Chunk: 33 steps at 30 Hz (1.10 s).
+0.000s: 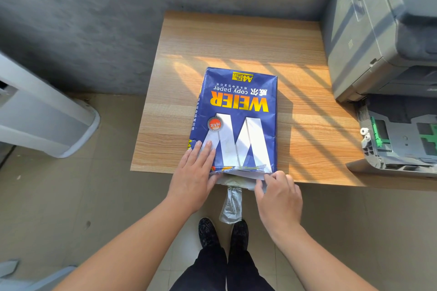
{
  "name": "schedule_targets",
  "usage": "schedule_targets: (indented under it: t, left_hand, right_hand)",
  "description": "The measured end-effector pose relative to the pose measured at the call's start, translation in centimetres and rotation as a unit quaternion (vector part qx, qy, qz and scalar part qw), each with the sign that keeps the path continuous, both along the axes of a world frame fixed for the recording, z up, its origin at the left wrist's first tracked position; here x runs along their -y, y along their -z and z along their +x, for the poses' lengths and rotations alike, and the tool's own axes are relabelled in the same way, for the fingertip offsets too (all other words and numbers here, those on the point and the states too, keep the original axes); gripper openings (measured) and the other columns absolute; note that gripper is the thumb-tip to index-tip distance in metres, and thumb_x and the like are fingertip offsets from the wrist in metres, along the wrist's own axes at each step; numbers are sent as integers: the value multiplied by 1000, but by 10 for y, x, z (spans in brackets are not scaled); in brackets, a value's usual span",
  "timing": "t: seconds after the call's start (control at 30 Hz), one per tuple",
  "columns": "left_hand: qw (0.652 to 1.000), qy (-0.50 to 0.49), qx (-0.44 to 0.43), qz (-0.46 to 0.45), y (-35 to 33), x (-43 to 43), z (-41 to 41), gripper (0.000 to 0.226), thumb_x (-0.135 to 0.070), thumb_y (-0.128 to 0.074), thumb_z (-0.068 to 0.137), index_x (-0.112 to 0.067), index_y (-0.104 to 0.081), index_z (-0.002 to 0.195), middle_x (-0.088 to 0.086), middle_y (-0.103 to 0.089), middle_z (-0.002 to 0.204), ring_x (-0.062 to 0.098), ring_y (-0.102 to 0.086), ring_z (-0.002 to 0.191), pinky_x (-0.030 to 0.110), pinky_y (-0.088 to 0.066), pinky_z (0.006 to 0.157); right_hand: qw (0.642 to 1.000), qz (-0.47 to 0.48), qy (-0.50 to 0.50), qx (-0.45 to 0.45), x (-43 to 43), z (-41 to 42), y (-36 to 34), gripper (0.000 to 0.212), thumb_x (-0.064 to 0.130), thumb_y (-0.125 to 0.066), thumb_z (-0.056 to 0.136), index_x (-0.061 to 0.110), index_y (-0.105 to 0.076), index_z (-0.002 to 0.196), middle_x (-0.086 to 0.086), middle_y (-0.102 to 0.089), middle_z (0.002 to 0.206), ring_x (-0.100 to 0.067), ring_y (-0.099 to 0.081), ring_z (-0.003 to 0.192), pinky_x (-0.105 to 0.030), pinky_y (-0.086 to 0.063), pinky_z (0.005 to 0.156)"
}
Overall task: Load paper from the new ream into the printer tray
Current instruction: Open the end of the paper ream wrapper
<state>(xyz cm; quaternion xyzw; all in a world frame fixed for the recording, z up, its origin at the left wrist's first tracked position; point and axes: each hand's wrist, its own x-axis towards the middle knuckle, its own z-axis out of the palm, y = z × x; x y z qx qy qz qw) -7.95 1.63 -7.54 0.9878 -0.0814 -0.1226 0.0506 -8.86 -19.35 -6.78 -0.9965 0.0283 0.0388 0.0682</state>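
A blue ream of copy paper [238, 116] lies flat on the wooden table [236, 38], its near end torn open at the table's front edge. White sheets [246, 176] show in that opening, and a strip of silver wrapper [232, 205] hangs down from it. My left hand [195, 172] rests flat on the ream's near left corner, fingers spread. My right hand [279, 196] pinches the sheets at the open end's right corner. The grey printer [378, 30] stands on the right, with its paper tray [402, 134] pulled out and showing green guides.
A grey wall runs behind the table. A white and grey appliance [42, 113] stands on the tiled floor to the left. My two dark shoes [222, 234] are on the floor below the table's edge. Sunlight stripes cross the tabletop.
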Motion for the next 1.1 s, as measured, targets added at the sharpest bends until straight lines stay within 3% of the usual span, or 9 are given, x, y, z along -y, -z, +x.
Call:
schedule_targets:
  t: [0.2,0.37,0.43,0.53,0.7,0.77,0.9,1.1]
  left_hand:
    - [1000,-5,3,-3,1,-1,0,70,-52,-19,93,-10,-28,149,6,-26,159,28,-19,147,46,-27,117]
    - [1000,-1,-3,2,4,-3,-1,69,-46,-39,95,-12,-18,152,5,-16,162,27,-9,149,45,-21,119]
    - [1000,0,-5,3,3,-3,-1,70,-43,-45,95,-12,-19,151,5,-17,161,27,-10,149,46,-22,119]
    - [1000,1,-1,4,4,-4,-1,66,-44,-37,95,-12,-22,151,5,-20,161,27,-13,148,45,-24,118]
    - [1000,7,-7,3,4,-7,1,67,-49,-19,94,-12,-26,150,5,-22,160,26,-14,148,45,-25,118]
    - [1000,10,-6,-4,4,-9,2,67,-48,-20,93,-12,-25,150,4,-22,160,26,-14,148,46,-25,118]
    - [1000,8,-5,-17,4,-11,2,67,-48,-21,93,-13,-25,150,3,-22,160,25,-15,148,45,-26,117]
    - [1000,1,-5,-18,4,-7,3,66,-48,-20,94,-12,-26,150,4,-23,160,26,-16,148,45,-26,117]
  right_hand:
    - [1000,26,2,-14,-3,6,-7,21,22,-69,82,12,-64,65,-3,-53,67,-26,-53,67,-38,-48,60]
    - [972,201,118,-39,-8,12,-14,18,31,-66,86,18,-61,74,4,-59,77,-19,-58,73,-36,-52,63]
    - [910,326,246,-75,-11,17,-12,13,31,-69,83,19,-65,77,5,-68,77,-18,-65,74,-34,-54,66]
    - [777,463,409,-121,-16,22,-8,11,19,-70,83,8,-69,86,-7,-76,75,-25,-74,74,-32,-55,64]
    - [696,555,436,-132,-13,23,-10,6,1,-63,89,3,-57,91,-13,-74,69,-28,-77,69,-36,-60,78]
    - [695,560,431,-132,-10,24,-10,7,-1,-58,92,3,-52,95,-17,-73,74,-28,-76,67,-40,-60,82]
    - [729,547,391,-126,0,19,-9,10,-1,-54,94,6,-48,93,-16,-69,67,-21,-73,59,-45,-58,86]
    - [779,506,341,-148,14,2,-18,10,4,-58,94,0,-49,92,-13,-73,62,-20,-71,58,-39,-57,77]
